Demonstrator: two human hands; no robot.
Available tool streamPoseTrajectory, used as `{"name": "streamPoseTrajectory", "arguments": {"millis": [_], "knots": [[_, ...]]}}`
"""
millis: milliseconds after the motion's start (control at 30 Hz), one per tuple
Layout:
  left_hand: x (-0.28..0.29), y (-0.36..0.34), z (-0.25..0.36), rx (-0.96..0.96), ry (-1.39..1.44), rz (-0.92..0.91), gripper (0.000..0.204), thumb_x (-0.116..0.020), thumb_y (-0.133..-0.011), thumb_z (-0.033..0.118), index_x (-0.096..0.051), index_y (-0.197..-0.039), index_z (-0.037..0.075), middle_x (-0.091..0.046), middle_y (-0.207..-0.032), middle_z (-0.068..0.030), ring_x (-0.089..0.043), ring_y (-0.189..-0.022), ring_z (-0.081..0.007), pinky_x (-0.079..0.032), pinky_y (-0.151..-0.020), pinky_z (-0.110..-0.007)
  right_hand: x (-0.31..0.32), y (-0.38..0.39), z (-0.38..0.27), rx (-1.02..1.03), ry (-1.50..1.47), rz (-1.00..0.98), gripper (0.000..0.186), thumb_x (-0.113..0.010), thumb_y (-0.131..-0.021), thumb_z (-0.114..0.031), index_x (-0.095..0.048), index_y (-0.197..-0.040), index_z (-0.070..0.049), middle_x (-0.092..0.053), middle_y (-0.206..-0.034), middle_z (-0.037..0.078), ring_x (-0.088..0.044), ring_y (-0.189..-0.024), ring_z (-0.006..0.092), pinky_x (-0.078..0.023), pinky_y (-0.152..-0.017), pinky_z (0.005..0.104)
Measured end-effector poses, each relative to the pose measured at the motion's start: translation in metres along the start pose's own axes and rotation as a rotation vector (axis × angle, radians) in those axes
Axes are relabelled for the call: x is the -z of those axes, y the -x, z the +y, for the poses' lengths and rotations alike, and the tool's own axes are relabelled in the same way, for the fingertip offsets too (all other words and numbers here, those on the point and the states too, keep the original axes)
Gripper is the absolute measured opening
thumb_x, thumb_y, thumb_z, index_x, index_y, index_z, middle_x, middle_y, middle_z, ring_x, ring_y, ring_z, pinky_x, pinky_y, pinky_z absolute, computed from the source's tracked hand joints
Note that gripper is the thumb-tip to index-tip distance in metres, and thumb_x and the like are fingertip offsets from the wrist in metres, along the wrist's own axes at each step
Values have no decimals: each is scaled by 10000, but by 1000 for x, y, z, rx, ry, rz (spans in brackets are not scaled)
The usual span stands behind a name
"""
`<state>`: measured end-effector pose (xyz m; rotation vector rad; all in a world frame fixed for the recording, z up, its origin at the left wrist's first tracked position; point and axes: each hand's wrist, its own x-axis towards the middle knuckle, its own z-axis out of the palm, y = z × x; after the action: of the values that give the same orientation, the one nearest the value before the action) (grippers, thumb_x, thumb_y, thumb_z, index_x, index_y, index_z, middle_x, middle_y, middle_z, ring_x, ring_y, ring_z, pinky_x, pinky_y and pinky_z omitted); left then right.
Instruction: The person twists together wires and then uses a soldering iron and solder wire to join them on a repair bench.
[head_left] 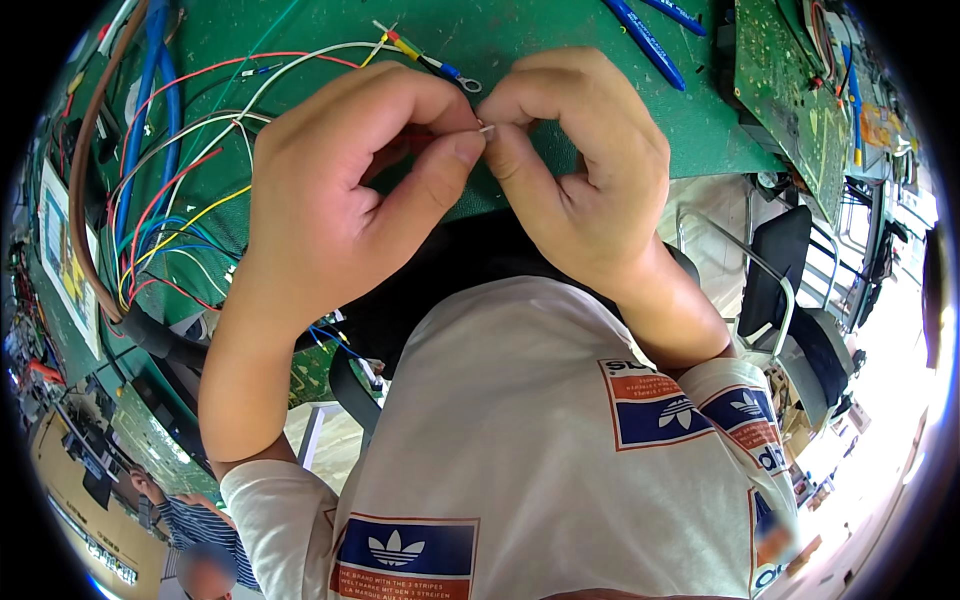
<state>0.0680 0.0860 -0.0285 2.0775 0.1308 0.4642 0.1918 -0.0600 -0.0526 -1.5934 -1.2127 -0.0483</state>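
Observation:
My left hand [350, 180] and my right hand [585, 150] meet over the green work mat [560, 25], thumbs and forefingers pinched closed. A thin red wire [405, 143] shows in the gap of my left hand and runs toward its fingertips. Between the two pinches pokes a tiny whitish tip [488, 130]; my right fingers hide what they grip there. Just beyond my fingers lie wire ends with coloured sleeves, one carrying a ring terminal [468, 85].
A thick cable [165, 340] fans out into several coloured wires at the left. Blue pens [650, 45] lie at the far right, beside a green circuit board [790, 100]. A black chair [785, 265] stands at right. Another person [205, 535] is at lower left.

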Motion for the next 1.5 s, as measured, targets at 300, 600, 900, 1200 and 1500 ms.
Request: {"name": "streamPoseTrajectory", "arguments": {"millis": [300,600,900,1200,1500], "knots": [[1,2,-5,19,46,6,73,-689,-943,29,-635,-970,-12,-616,-879,-7,-520,-685,-31,-378,-563,-181,0,4,3,-27,-117,-24,256,-779,-735,69,-716,-968,-15,-711,-934,113,-697,-838,276,-564,-714,337],[8,4,-11,85,298,-3,85,-689,-961,72,-636,-946,8,-597,-812,26,-461,-652,-9,-327,-544,-171,1,-6,26,23,-370,-192,243,-804,-780,-20,-715,-1006,-27,-735,-997,99,-702,-919,274,-550,-755,346],[9,8,-10,152,485,-22,126,-686,-985,112,-623,-1004,4,-590,-847,25,-478,-678,-22,-356,-577,-181,0,0,6,-334,-624,-269,193,-735,-874,11,-672,-1056,-9,-720,-962,42,-689,-884,116,-525,-711,265],[8,10,-13,155,498,8,129,-684,-989,104,-624,-1033,-2,-609,-900,14,-516,-733,-30,-391,-608,-185,8,-4,1,-621,-939,-363,159,-675,-973,3,-626,-1118,45,-678,-976,44,-642,-891,69,-524,-750,213],[10,7,-8,295,367,-4,169,-684,-983,70,-641,-1113,-30,-629,-1038,-26,-571,-897,-78,-441,-768,-209,-2,6,11,-447,-808,-189,140,-684,-977,-11,-640,-1097,46,-690,-949,39,-649,-866,63,-526,-722,201]]}}
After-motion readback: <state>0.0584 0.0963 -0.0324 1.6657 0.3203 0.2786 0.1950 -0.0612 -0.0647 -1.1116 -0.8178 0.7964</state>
